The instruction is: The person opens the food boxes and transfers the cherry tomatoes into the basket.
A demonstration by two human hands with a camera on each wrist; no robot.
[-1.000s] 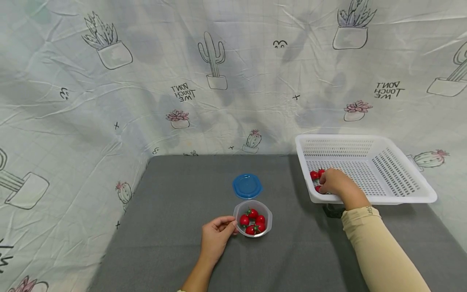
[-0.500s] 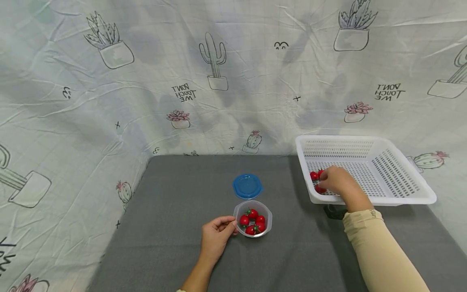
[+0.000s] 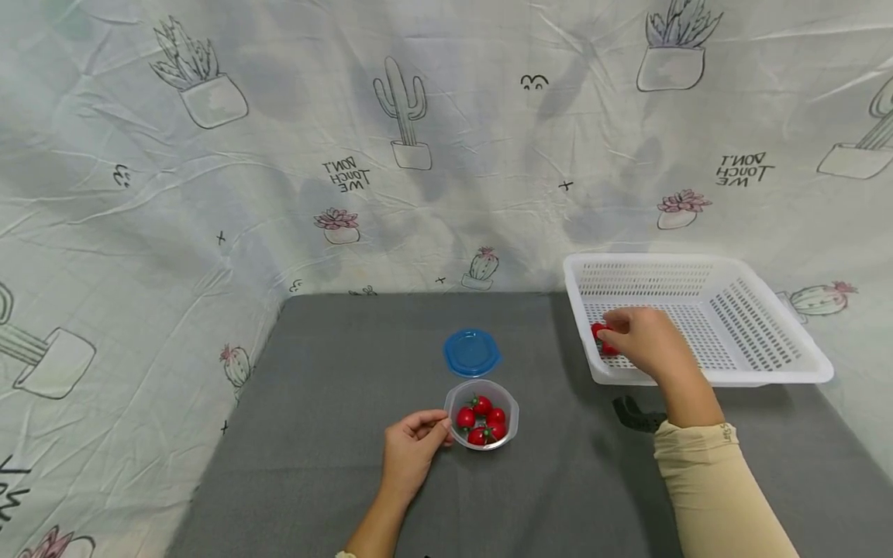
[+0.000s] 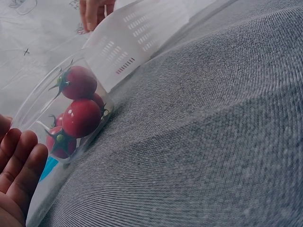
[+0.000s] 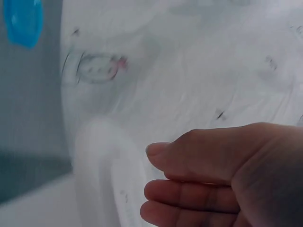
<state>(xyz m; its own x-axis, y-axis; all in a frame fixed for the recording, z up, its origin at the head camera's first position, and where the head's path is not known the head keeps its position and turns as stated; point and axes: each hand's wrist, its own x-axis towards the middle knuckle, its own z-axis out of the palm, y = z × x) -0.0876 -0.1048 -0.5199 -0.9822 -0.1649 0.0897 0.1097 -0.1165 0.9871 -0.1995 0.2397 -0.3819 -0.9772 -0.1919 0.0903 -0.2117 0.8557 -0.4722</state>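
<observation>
My left hand (image 3: pixel 412 448) pinches the near-left rim of a small clear plastic container (image 3: pixel 511 435), thumb and forefinger together at its edge. Inside lie several red cherry tomatoes (image 4: pixel 81 118) with green stalks. My right hand (image 3: pixel 647 337) hovers over the left end of a white slotted basket (image 3: pixel 788 380), fingers pointing down and left. Cherry tomatoes (image 3: pixel 610 349) show just under its thumb, partly covered by the hand. The right wrist view shows thumb and fingers (image 5: pixel 184 191) loosely bent, with no tomato visible between them.
A blue lid (image 3: pixel 472 353) lies behind the clear container. Grey cloth (image 3: pixel 349 364) covers the table. Behind it hangs a pale curtain (image 3: pixel 488 139) printed with cacti. A black fitting (image 3: pixel 636 417) shows beside my right wrist.
My right hand has risen from the basket's front left corner and shifted slightly back, over the tomatoes. The front tomato appears a little farther back. My left hand stays at the container.
</observation>
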